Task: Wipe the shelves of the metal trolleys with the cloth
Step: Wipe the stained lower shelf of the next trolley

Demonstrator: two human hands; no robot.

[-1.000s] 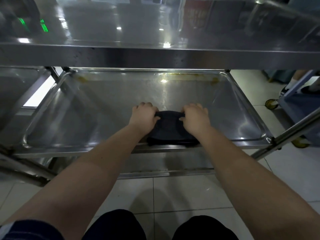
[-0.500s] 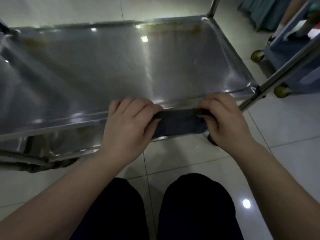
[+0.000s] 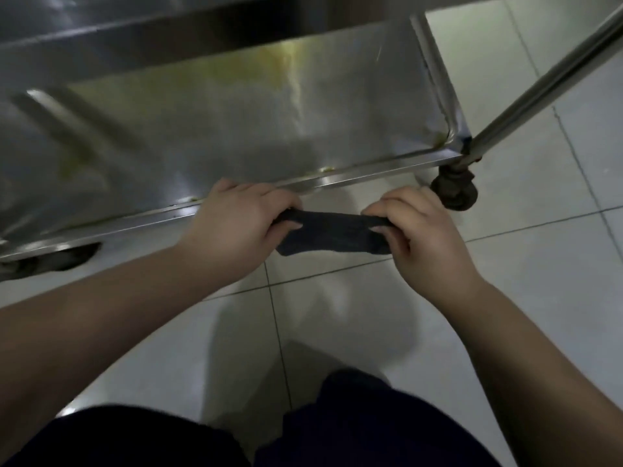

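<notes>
Two hands hold one small dark blue cloth (image 3: 332, 235), pulled flat between them over the pale tiled floor (image 3: 526, 271). The left hand (image 3: 236, 224) grips the cloth's 9 o'clock end with curled fingers (image 3: 279, 202), and the right hand (image 3: 424, 241) pinches the 3 o'clock end. The cloth is just off the near edge of the shiny metal trolley shelf (image 3: 202, 136). Yellow smears (image 3: 259, 67) lie at the shelf's 12 o'clock side.

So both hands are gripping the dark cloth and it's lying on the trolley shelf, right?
Not quite. The head view shows the left hand and right hand gripping the dark cloth, but off the trolley shelf, stretched between them above the tiled floor in front of its rim.
</notes>
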